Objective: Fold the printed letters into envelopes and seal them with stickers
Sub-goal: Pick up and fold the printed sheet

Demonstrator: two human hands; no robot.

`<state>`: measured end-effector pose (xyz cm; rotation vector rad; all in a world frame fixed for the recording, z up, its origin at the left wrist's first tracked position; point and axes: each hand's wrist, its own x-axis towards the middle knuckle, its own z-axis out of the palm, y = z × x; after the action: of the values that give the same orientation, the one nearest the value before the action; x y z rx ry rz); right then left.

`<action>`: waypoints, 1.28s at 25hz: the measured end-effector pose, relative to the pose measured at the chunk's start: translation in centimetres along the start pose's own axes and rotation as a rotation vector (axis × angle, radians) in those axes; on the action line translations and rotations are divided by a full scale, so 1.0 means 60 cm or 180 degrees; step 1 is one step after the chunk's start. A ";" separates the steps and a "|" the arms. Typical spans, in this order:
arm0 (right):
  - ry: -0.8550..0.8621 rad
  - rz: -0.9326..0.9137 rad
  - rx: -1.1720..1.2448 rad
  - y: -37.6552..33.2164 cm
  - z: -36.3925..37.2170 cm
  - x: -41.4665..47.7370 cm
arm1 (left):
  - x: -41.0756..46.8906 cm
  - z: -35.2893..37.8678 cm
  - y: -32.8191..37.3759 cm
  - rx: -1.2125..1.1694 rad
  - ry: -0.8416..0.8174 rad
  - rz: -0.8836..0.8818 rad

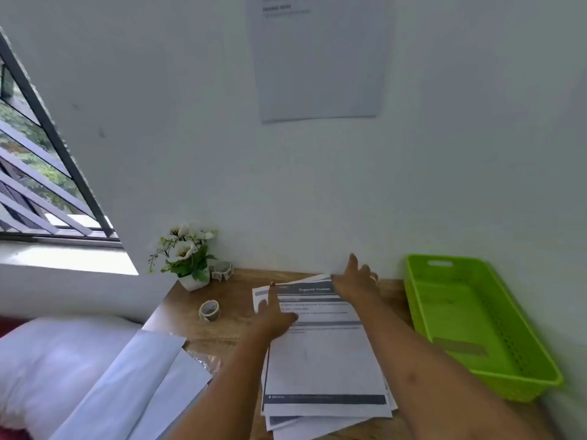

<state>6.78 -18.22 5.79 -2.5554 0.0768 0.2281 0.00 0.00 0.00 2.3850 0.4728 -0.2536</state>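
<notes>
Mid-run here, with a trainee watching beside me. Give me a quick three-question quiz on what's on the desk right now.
1. True or false: the green basket stands to the right of the stack of printed letters.
2. Which lies nearest the potted plant? A) a sticker roll B) the green basket C) the stack of printed letters
3. Which hand reaches the stack's far right corner?
Key: 1 true. 2 A. 3 the right hand, fingers spread; the left hand rests on the stack with straight fingers.
</notes>
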 end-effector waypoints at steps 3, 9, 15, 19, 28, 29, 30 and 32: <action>-0.0329 0.0549 0.0105 0.039 0.051 -0.002 | -0.021 0.042 -0.045 0.0617 0.0137 -0.0063; 0.0089 0.0322 0.0307 0.060 0.085 -0.007 | -0.033 0.039 -0.062 -0.0003 0.0591 0.0393; 0.0402 0.0096 0.0933 0.085 0.093 -0.026 | -0.047 0.018 -0.075 0.0060 0.0393 0.0784; 0.0429 -0.0213 0.1114 0.110 0.086 -0.053 | -0.056 0.021 -0.088 0.0608 0.0190 0.1121; 0.0848 -0.0778 0.1089 0.152 0.112 -0.050 | -0.020 0.011 -0.101 0.0042 0.0402 0.1494; 0.0873 -0.0830 0.1089 0.154 0.112 -0.045 | -0.019 0.013 -0.100 0.0148 0.0437 0.1582; 0.0877 -0.0862 0.1108 0.158 0.111 -0.045 | -0.024 0.016 -0.100 0.0247 0.0427 0.1631; 0.0846 -0.0972 0.1529 0.160 0.105 -0.056 | -0.033 0.020 -0.101 0.0237 0.0444 0.1707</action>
<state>1.57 -22.79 -3.95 -2.0675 -0.1421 -0.2247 -4.28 2.93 -3.91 2.5085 -0.1271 0.1404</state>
